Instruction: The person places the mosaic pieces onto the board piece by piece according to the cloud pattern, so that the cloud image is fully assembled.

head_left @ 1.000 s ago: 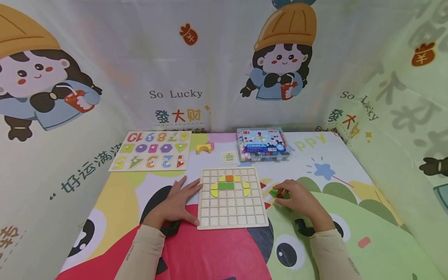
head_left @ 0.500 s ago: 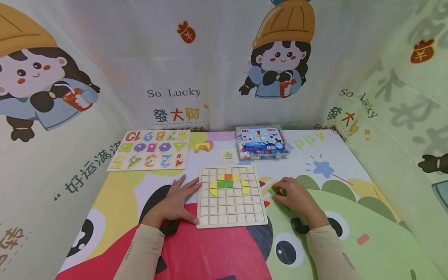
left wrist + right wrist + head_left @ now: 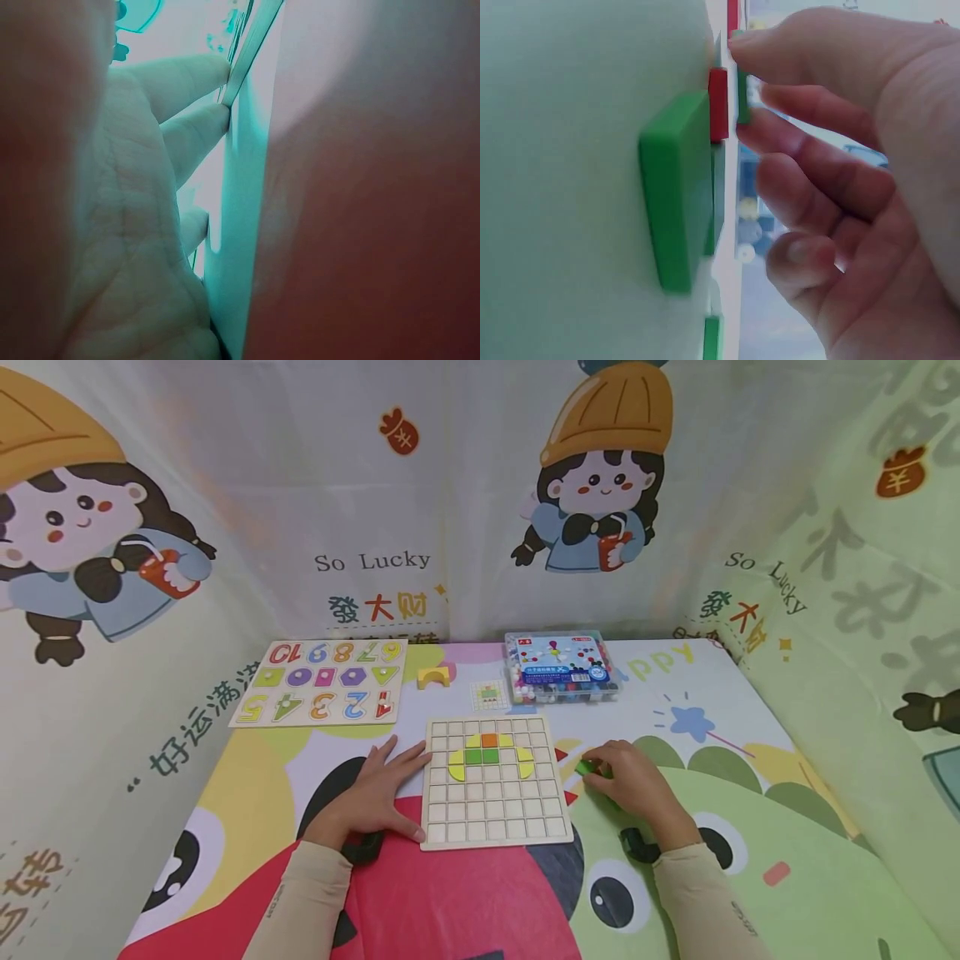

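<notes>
**Small tile pinch, rt of grid board**

Our right hand (image 3: 630, 777) pinches a thin green tile (image 3: 742, 97) w/ curled fingers (image 3: 810, 124), on the desk (image 3: 750, 793) just rt of the grid board (image 3: 491, 810). Left hand (image 3: 375, 797) lies flat, fingers spread, touching the board's edge. Tile prob. light, stiff, smooth; best taken by opposite edges.

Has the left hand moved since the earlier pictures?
No. The left hand lies flat with its fingers against the left edge of the wooden grid board, as before.
</notes>
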`<state>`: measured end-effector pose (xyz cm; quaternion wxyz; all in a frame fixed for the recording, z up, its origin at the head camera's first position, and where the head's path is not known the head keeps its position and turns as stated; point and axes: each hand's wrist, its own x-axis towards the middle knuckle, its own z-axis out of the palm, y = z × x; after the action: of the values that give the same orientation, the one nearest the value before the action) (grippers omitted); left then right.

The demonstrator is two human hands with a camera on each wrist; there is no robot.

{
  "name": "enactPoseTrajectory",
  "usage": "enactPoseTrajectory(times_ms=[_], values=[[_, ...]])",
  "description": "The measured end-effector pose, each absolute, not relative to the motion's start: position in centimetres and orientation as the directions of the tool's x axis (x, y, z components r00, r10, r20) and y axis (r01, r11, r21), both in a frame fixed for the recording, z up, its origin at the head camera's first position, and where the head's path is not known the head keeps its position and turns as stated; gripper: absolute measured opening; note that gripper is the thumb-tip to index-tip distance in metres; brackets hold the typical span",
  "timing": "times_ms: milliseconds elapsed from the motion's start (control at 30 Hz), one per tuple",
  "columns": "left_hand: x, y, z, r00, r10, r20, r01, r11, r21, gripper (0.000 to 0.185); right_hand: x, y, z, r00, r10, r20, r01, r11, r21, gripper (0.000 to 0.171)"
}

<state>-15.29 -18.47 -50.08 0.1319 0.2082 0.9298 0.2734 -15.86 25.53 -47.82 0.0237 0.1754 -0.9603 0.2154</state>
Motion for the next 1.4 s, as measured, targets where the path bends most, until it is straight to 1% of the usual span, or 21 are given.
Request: enactPoseTrajectory(times_ms=[167,333,400,467,567,700,833,1033,1233,1400], values=[[-15.2,-18.6,-50.1,-0.882,0.452,-0.135,0.307,0.767,0.563,0.126,-15.8,25.1,-48.1,-0.924,-0.33,0.192,-0.382,0.816,-0.434,0.024],[-15.2,-18.5,-50.0,-0.879,0.455,-0.141,0.308,0.768,0.562,0.125,-16.1,23.6,-47.5,-0.907,-0.373,0.197,-0.421,0.78,-0.463,0.027],[-15.2,-18.5,-49.9,-0.881,0.452,-0.142,0.306,0.772,0.557,0.126,-16.5,22.6,-46.8,-0.89,-0.42,0.179,-0.453,0.765,-0.457,0.027],[-15.3,-18.5,-49.8,-0.882,0.449,-0.144,0.304,0.774,0.555,0.126,-17.1,21.6,-45.9,-0.868,-0.47,0.159,-0.49,0.76,-0.428,0.026],[-15.3,-18.6,-49.7,-0.881,0.451,-0.142,0.305,0.772,0.557,0.126,-18.1,20.1,-44.7,-0.843,-0.53,0.097,-0.522,0.758,-0.391,0.024],[-15.3,-18.4,-49.7,-0.878,0.458,-0.138,0.308,0.762,0.57,0.125,-19.5,18.7,-44.0,-0.812,-0.584,0.03,-0.556,0.755,-0.347,0.025],[-15.3,-18.4,-49.8,-0.879,0.457,-0.136,0.308,0.762,0.57,0.125,-20.6,17.6,-43.8,-0.77,-0.639,-0.005,-0.606,0.733,-0.31,0.025],[-15.2,-18.3,-49.7,-0.882,0.449,-0.141,0.3,0.767,0.567,0.125,-21.4,16.1,-43.8,-0.756,-0.651,-0.068,-0.606,0.736,-0.301,0.025],[-15.2,-18.4,-49.8,-0.884,0.444,-0.144,0.296,0.771,0.563,0.125,-21.9,15.1,-44.2,-0.739,-0.668,-0.086,-0.623,0.727,-0.288,0.023],[-15.2,-18.4,-49.9,-0.881,0.453,-0.135,0.306,0.765,0.567,0.125,-22.1,14.8,-44.9,-0.737,-0.668,-0.101,-0.624,0.731,-0.277,0.021]])
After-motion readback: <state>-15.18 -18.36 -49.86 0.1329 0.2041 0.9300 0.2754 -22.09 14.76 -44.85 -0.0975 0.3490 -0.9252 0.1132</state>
